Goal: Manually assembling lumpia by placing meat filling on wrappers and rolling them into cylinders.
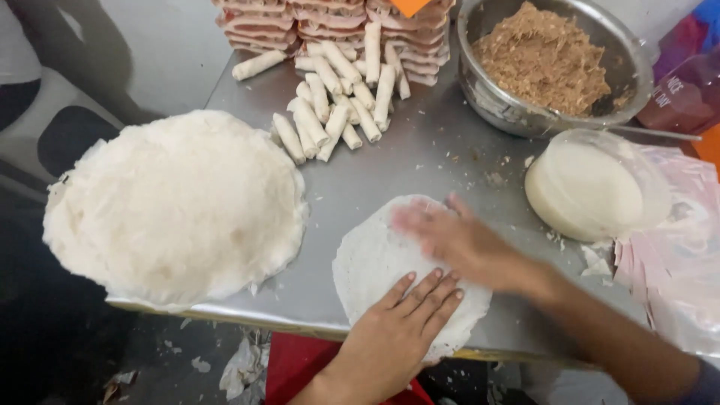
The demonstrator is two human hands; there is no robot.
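Pale, thin, round dough wrapper [375,259] lies flat at the near edge of the steel tabletop [420,161], and both hands rest on it. The left hand [401,330] presses palm-down on its near part, fingers together and pointing away and to the right. The right hand [450,236], blurred, lies flat with fingers spread across its far right part, pointing left. Being roughly round, the wrapper shows no clear long axis or heading.

Left of it sits a wide stack of white round wrappers [176,206], overhanging the tabletop's near edge. Farther back lies a heap of rolled white spring rolls [337,97], most running near to far, before stacked packs of pink filled trays [334,22]. To the right stand a clear bowl of white paste [589,191] and a metal bowl of brown shredded filling [544,60].
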